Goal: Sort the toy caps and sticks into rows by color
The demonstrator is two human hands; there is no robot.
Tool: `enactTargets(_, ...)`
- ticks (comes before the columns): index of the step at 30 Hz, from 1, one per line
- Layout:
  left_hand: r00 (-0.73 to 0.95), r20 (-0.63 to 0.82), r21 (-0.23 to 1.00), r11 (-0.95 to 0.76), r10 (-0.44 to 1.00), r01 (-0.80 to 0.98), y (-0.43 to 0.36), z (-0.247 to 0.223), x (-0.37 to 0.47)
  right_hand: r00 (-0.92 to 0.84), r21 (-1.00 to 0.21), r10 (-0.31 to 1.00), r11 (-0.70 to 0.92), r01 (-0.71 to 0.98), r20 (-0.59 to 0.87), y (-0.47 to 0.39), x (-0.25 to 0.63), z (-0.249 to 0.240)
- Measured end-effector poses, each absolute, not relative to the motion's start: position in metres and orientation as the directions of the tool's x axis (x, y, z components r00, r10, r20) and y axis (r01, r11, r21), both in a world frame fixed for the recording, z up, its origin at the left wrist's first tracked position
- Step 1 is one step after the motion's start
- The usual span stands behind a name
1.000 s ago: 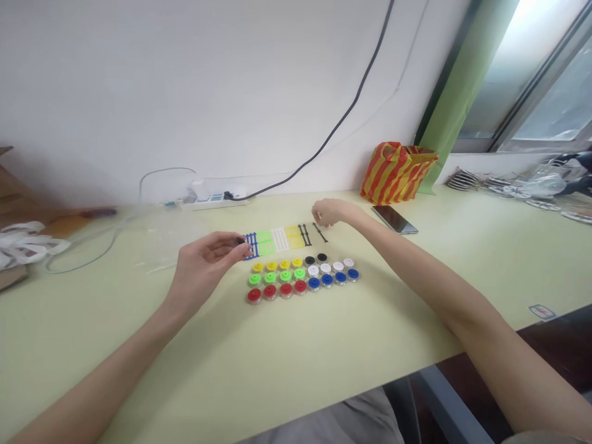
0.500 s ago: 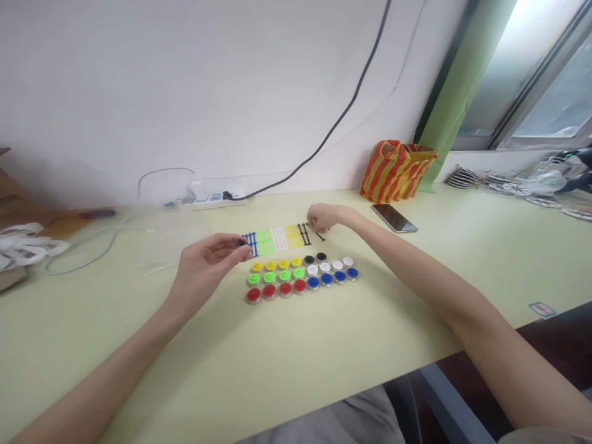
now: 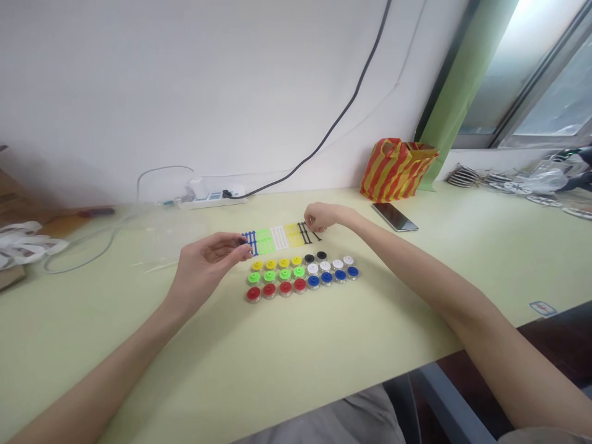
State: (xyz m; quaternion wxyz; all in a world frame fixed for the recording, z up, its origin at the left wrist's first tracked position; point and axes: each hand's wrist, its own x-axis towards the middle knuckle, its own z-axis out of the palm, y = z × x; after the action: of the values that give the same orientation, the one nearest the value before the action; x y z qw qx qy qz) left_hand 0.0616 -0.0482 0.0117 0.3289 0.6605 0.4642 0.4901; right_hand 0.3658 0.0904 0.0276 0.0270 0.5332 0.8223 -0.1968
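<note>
My left hand (image 3: 210,262) is closed in a pinch around a small black round piece (image 3: 242,241), much of it hidden by the fingers. It hovers by the left end of a row of thin plastic rods: blue rods (image 3: 252,243), green rods (image 3: 265,242), white rods (image 3: 280,238), yellow rods (image 3: 293,235) and black rods (image 3: 304,233). At the row's right end, my right hand (image 3: 320,216) has its fingers pressed together on a black rod (image 3: 317,236). Nearer me stand round pieces with coloured tops, among them red (image 3: 285,288), blue (image 3: 327,277), white (image 3: 325,266) and black (image 3: 321,255).
A phone (image 3: 394,216) lies beyond my right forearm, before a red-and-yellow striped bag (image 3: 396,169). Against the wall rests a power strip (image 3: 213,200) with a black cable (image 3: 319,145). White strips (image 3: 25,246) lie at far left, striped discs (image 3: 462,176) at far right.
My right hand has shifted slightly left, with the black rod at its fingers. My left hand keeps its pinch in nearly the same place.
</note>
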Motion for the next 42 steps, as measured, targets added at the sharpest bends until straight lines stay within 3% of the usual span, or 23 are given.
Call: enactTargets(42,0.105,0.330,0.889,-0.346,0.938,0.300,-0.0496,0.0121,0.0621,-0.450,-0.292,0.858,0.377,0.879,-0.247,0.0850,0.3609,0.0301)
